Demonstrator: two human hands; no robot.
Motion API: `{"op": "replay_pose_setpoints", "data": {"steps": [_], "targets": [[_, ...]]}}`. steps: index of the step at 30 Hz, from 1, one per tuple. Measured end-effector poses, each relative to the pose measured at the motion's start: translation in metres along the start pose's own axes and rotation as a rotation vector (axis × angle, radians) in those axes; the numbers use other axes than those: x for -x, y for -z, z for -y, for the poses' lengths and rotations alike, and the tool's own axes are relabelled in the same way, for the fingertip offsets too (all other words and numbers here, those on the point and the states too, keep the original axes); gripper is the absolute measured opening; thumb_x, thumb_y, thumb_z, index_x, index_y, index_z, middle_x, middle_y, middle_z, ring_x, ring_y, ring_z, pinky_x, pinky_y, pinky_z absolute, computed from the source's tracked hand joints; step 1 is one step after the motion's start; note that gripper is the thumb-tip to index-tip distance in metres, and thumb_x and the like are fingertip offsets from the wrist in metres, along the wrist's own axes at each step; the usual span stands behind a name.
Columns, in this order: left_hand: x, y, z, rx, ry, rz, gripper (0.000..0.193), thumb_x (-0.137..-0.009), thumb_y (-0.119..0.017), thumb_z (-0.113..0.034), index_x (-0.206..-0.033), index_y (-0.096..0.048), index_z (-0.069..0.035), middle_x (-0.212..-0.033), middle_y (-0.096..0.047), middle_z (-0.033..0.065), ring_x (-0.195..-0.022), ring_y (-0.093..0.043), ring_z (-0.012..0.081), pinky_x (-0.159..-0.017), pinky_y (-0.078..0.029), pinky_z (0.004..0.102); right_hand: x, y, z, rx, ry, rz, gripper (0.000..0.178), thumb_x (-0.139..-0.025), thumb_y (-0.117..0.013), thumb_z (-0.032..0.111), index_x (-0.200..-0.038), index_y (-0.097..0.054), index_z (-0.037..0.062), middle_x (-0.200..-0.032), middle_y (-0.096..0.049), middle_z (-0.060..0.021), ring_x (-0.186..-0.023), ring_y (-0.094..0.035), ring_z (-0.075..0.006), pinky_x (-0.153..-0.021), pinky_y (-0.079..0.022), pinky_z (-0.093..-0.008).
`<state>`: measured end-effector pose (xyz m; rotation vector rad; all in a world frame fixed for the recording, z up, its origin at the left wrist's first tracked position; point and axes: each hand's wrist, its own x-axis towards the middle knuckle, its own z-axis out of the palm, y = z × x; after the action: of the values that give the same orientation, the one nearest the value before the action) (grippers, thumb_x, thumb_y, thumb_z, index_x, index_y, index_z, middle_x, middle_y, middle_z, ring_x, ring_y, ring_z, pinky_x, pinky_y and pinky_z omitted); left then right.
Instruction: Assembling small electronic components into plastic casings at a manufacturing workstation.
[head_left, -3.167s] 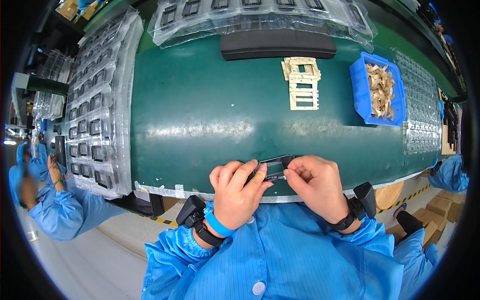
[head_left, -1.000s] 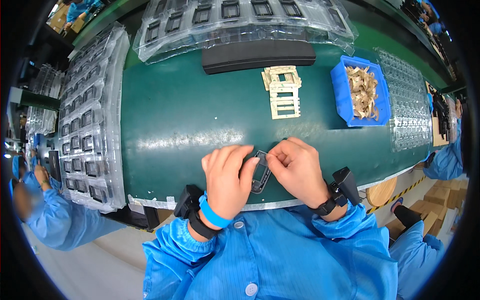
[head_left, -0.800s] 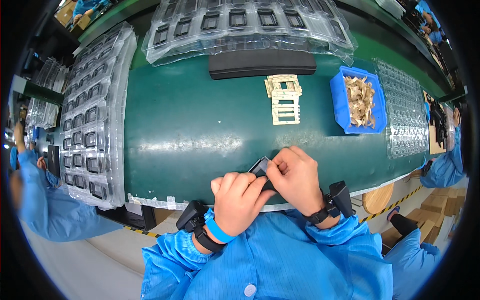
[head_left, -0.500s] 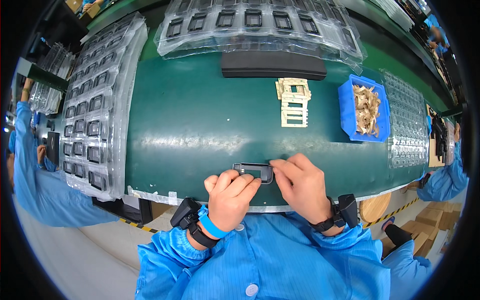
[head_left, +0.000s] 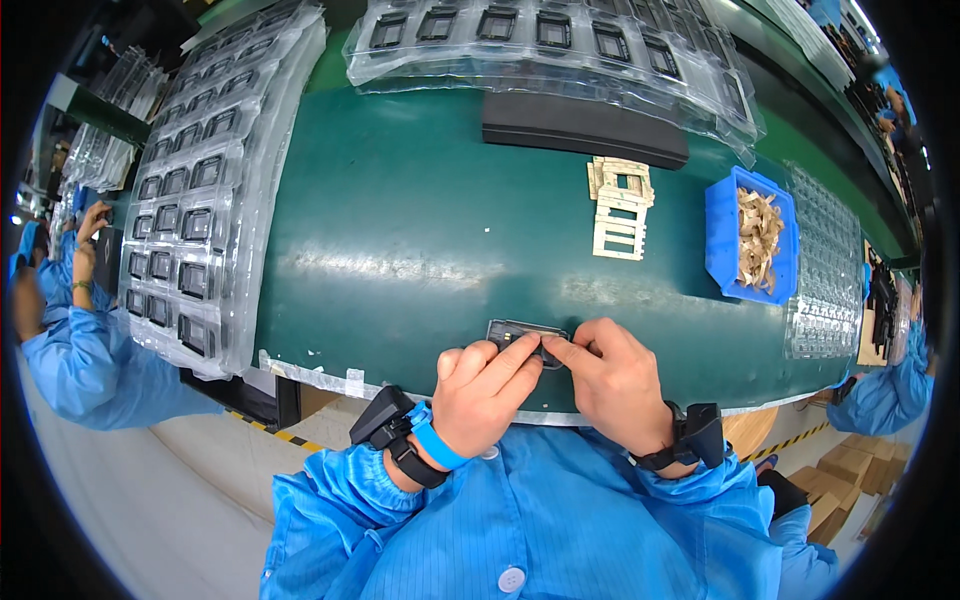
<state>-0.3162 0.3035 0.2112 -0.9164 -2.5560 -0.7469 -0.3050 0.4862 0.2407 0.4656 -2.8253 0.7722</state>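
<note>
A small dark rectangular plastic frame point(head_left: 508, 328) lies at the near edge of the green table, largely covered by my fingers. My left hand point(head_left: 482, 392) is closed on its left and near side, with fingertips reaching onto its middle. From the right, my right hand point(head_left: 618, 378) bends its fingers over the other end, its thumb and index fingertips close to the left ones. Whether something small sits between the fingertips cannot be made out. Farther off, cream adhesive cut-out sheets point(head_left: 620, 225) lie in front of a long black box point(head_left: 585, 130).
A blue bin point(head_left: 722, 243) of tan paper scraps stands at right, beside a clear blister tray point(head_left: 822, 270). Trays of black frames fill the left point(head_left: 222, 190) and far side point(head_left: 575, 68) of the table point(head_left: 380, 210). Co-workers in blue point(head_left: 95, 360) sit at both sides.
The whole view has shifted, so the table's things appear farther right. My right fingertips have moved inward from the frame's right end toward its middle, where my left fingertips also press now.
</note>
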Motion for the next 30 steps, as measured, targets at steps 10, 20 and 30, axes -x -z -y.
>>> {"op": "replay_pose_setpoints", "data": {"steps": [10,20,30], "targets": [[0.000,0.000,0.002,0.022,0.000,-0.022,0.024,-0.070,-0.065,-0.008,-0.092,-0.073,-0.013,-0.112,-0.069,-0.0019,-0.083,-0.053,0.0152,-0.073,-0.034,0.0302,-0.029,0.013,0.000,-0.148,0.010,0.077,0.024,-0.073,-0.066,0.000,-0.095,-0.070,0.0070,-0.084,-0.055,-0.0077,-0.074,-0.061,-0.0254,-0.060,-0.051,-0.0356],[0.003,0.000,0.004,0.005,-0.054,0.001,0.022,-0.076,-0.064,-0.014,-0.097,-0.070,-0.012,-0.112,-0.066,0.0009,-0.090,-0.056,0.0153,-0.073,-0.036,0.0314,-0.083,0.005,-0.003,0.033,0.440,0.411,0.010,-0.077,-0.063,0.014,-0.085,-0.063,0.0085,-0.085,-0.054,-0.0075,-0.080,-0.061,-0.0240,-0.068,-0.048,-0.0357],[0.003,-0.003,0.003,0.010,-0.034,-0.024,0.024,-0.072,-0.064,-0.010,-0.094,-0.072,-0.012,-0.104,-0.068,-0.0007,-0.084,-0.055,0.0152,-0.073,-0.035,0.0314,-0.085,-0.004,-0.004,0.110,0.522,0.395,0.011,-0.075,-0.064,0.011,-0.084,-0.059,0.0090,-0.087,-0.050,-0.0043,-0.087,-0.054,-0.0212,-0.077,-0.041,-0.0335]]}}
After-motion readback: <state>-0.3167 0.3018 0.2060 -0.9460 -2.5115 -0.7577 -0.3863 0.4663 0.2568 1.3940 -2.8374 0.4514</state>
